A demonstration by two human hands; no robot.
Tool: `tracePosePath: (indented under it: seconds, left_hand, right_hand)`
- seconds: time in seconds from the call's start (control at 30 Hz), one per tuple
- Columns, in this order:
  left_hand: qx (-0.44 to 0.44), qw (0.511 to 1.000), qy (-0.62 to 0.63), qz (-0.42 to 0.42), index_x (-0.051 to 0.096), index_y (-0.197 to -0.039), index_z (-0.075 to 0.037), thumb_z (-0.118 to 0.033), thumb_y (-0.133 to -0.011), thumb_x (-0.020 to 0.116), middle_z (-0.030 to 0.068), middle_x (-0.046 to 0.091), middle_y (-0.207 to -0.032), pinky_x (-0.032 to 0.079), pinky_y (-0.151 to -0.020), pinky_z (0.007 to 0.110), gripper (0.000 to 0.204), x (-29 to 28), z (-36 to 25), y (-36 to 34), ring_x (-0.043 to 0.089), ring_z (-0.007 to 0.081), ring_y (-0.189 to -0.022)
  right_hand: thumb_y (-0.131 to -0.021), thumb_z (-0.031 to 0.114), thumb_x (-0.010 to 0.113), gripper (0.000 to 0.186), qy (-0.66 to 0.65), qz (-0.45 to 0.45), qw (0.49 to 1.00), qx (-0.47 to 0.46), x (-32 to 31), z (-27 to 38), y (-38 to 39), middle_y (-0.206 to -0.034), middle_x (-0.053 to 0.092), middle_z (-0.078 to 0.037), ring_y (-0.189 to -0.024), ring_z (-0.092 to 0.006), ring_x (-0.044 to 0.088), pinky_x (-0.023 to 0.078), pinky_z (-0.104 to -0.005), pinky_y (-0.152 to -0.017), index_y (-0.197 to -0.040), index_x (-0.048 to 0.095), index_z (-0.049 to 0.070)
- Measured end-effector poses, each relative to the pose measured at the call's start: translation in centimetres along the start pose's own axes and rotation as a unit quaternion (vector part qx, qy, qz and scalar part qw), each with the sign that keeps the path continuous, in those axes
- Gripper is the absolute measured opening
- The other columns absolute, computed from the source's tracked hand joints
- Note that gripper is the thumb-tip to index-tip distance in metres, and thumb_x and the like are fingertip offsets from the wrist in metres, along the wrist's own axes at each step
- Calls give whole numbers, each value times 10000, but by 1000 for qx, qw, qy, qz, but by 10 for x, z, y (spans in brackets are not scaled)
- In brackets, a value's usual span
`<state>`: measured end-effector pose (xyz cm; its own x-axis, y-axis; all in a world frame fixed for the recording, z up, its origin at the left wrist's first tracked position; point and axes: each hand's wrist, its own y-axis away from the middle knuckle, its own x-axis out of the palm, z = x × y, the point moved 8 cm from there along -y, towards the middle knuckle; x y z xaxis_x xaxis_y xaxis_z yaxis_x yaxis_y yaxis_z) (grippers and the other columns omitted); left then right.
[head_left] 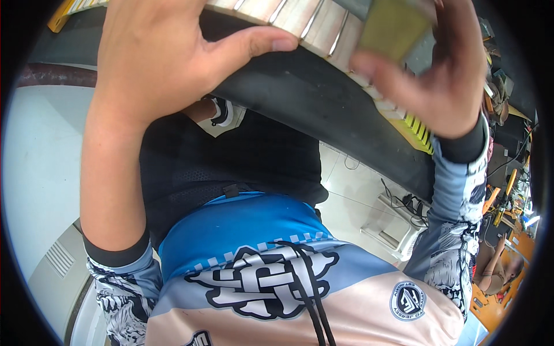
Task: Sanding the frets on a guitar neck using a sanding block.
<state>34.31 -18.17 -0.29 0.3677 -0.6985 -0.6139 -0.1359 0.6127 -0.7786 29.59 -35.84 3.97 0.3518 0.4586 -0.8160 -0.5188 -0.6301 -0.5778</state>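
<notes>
Across the top of the head view lies a pale wooden guitar fretboard [314,27] with metal frets running across it. My left hand [156,63] rests at its left part, the thumb stretched along the near edge and pressing on it; its other fingers are cut off by the frame's top. In my right hand [435,95] is a flat olive-yellow block [396,27], gripped between thumb and fingers over the right part of the frets. Hand and block are blurred by motion, and whether the block touches the frets I cannot tell.
Under the fretboard is a dark bench top [300,86]. A yellow slotted strip [415,135] shows past its right end, another yellow piece [60,18] at the far left. Tools and cables [511,190] crowd the right side, where another person [502,271] is. A white device [392,228] stands on the floor.
</notes>
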Motion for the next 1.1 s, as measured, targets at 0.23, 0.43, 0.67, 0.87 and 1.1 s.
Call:
tracePosePath:
  seconds: [0.23, 0.43, 0.67, 0.87, 1.1]
  left_hand:
    - [-50, 997, 12, 60, 679, -1163, 14, -569, -708, 871, 177, 665, -1131, 441, -987, 459, 764, 3, 5, 2, 616, 369, -1084]
    - [-73, 995, -10, 61, 677, -1161, 18, -579, -715, 862, 179, 661, -1134, 445, -980, 458, 768, -1, -12, -11, 616, 371, -1088]
    - [-39, 998, 40, 32, 671, -1166, 17, -575, -725, 858, 177, 656, -1144, 450, -972, 461, 761, 4, 6, 2, 616, 371, -1083]
    - [-39, 997, 47, 41, 659, -1187, 13, -566, -728, 858, 177, 653, -1150, 449, -974, 464, 764, 8, 6, -1, 612, 375, -1087]
    - [-64, 995, 3, 74, 656, -1186, 17, -557, -727, 855, 177, 650, -1149, 446, -980, 468, 762, 3, 7, 0, 606, 378, -1094]
  right_hand:
    - [-674, 253, 942, 793, 89, 71, 993, 38, 8, 44, -24, -1284, 618, -137, -1363, -404, 489, 441, -510, -1087, -1333, 563, 30]
    - [-693, 246, 931, 795, -30, 24, 997, -69, -9, 23, -2, -1295, 603, -158, -1337, -392, 513, 473, -490, -1067, -1357, 550, 33]
    - [-704, 217, 920, 712, -253, 17, 957, 142, -13, -12, -1, -1362, 587, -193, -1247, -400, 573, 500, -502, -1028, -1318, 602, 48]
    - [-696, 211, 922, 697, -163, 19, 984, 73, -17, 3, -5, -1370, 578, -181, -1243, -386, 578, 503, -494, -1022, -1302, 615, 50]
    - [-688, 203, 925, 681, -65, 17, 998, -17, -7, 20, -12, -1379, 569, -167, -1238, -370, 583, 508, -484, -1016, -1282, 630, 52]
